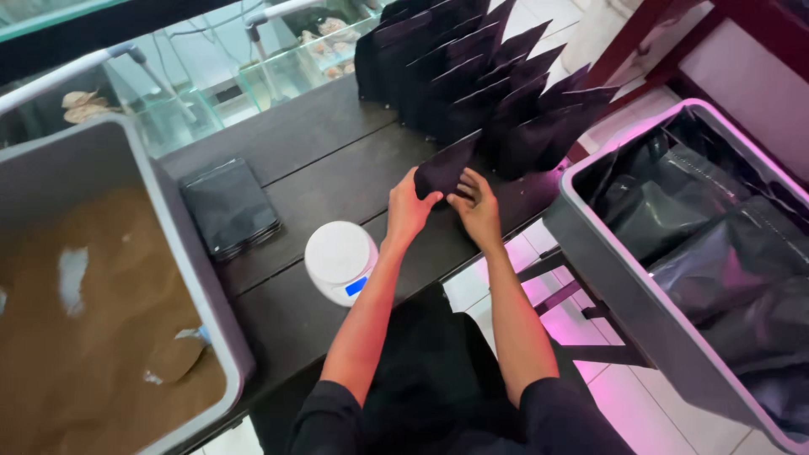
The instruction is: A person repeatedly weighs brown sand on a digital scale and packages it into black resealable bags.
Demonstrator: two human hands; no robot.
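From the head camera, you have both hands up at the far edge of the dark table (pixel 320 160), close together and pinched on one black pouch (pixel 442 171). Your left hand (pixel 410 211) grips its lower left edge with fingers wrapped over the front, and your right hand (pixel 477 206) holds the lower right edge, thumb toward you. Gripped at both edges, the pouch stands tilted off the table, its upper end just touching the front of the row of standing black pouches (pixel 497 80), which lean against one another in overlapping ranks so they stay upright.

The pouch looks matte black, flat-sided and stiff, with a sharp upper corner; whether it is filled or sealed I cannot tell.

The round white scale (pixel 340 259) sits just below your left wrist, within easy reach, its blue display facing you. A flat stack of black empty pouches (pixel 229 208) lies to its left. The grey tub of brown powder (pixel 88 320) stands beside the table on your left, with a scoop-like shape resting in it, and a grey bin of black bags (pixel 708 253) stands on your right.
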